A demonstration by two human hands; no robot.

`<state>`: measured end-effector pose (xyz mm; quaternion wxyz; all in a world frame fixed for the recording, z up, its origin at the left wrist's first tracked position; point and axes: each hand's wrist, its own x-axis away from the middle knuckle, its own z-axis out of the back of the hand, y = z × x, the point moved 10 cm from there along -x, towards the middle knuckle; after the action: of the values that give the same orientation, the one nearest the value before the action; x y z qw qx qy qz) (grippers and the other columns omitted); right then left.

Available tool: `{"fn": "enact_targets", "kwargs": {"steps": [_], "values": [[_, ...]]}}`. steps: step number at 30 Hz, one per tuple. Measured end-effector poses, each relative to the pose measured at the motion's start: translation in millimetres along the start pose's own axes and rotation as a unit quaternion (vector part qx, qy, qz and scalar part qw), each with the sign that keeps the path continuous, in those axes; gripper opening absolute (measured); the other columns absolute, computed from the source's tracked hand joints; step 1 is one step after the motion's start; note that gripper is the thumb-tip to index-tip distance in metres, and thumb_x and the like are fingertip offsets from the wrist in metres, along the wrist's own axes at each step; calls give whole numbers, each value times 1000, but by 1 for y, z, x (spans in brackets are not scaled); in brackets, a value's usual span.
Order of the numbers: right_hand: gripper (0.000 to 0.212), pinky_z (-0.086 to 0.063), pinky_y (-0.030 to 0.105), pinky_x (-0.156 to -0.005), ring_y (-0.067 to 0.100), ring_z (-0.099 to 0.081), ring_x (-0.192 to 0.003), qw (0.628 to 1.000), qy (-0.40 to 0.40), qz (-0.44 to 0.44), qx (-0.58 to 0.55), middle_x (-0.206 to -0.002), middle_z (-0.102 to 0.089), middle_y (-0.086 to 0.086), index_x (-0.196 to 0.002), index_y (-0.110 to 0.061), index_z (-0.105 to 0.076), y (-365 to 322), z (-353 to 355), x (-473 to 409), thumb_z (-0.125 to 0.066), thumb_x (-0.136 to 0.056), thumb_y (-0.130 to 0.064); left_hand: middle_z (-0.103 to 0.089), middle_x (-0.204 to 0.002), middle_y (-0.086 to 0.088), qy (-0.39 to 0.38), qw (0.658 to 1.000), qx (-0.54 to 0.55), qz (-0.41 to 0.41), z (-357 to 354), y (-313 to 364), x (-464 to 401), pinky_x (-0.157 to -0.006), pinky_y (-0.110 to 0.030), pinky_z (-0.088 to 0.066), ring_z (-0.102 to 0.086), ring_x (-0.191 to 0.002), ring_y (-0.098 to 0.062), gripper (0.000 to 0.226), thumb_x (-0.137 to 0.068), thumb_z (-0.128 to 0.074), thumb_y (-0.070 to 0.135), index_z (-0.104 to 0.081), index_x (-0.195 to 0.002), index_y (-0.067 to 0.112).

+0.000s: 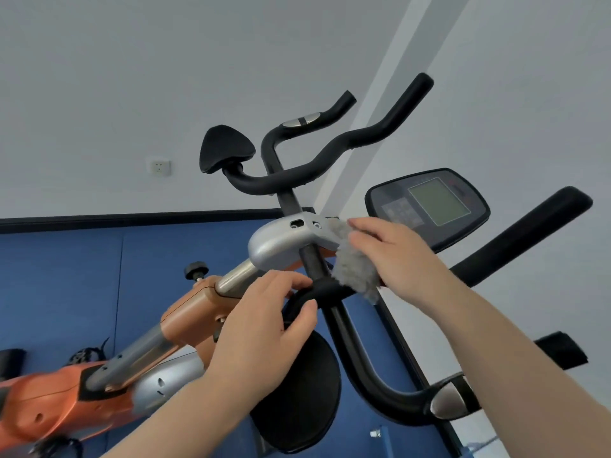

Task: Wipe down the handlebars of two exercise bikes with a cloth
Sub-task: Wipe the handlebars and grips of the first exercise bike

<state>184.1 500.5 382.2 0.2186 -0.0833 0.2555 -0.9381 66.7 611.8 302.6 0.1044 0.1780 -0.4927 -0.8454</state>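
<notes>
An orange and silver exercise bike point(185, 322) fills the middle of the head view, with black foam handlebars point(334, 157) curving up and to the right. My right hand point(393, 256) presses a fluffy grey cloth point(355, 266) against the centre of the bars, beside the silver clamp cover point(281, 242). My left hand point(267, 328) grips the black bar just left of the cloth, above a round black elbow pad point(304, 398). The bike's console point(429, 206) with its grey screen sits behind my right hand.
A second black elbow pad point(226, 150) sits at the far end of the bars. Chrome pulse sensors point(451, 396) show on the near grip. A blue padded wall panel point(66, 276) and a wall socket point(158, 166) are behind the bike.
</notes>
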Motion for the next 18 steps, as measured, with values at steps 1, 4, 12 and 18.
{"fn": "enact_targets", "kwargs": {"steps": [1,4,12,18], "values": [[35,-42,22,-82,11,-56,-106,999,-38,-4,29,-126,-59,-4,-131,-26,-53,0,-12,-1,-46,-96,-29,-56,-98,29,-3,1000,-10,-5,0,3,-3,-76,-10,-41,-49,-102,10,23,-81,-47,47,-53,-103,45],[34,-44,25,-85,7,-56,-102,994,-71,38,75,-114,-60,-12,-126,-34,-54,-8,-16,4,-55,-92,-29,-58,-95,26,5,1000,-14,-8,2,3,-2,-77,-11,-42,-51,-99,7,23,-80,-49,44,-57,-101,40],[28,-42,21,-80,10,-61,-102,990,-38,29,131,-110,-69,-11,-106,-37,-70,-8,-25,-11,-71,-78,-40,-61,-92,24,36,999,13,0,5,-3,0,-79,-9,-41,-56,-97,5,17,-79,-53,42,-60,-94,38],[17,-37,17,-68,7,-58,-87,992,76,58,85,-90,-62,-13,-88,-30,-73,-15,-32,-28,-78,-71,-34,-61,-87,24,49,999,13,2,7,-4,-1,-77,-10,-41,-55,-94,6,19,-76,-51,45,-61,-91,37]]}}
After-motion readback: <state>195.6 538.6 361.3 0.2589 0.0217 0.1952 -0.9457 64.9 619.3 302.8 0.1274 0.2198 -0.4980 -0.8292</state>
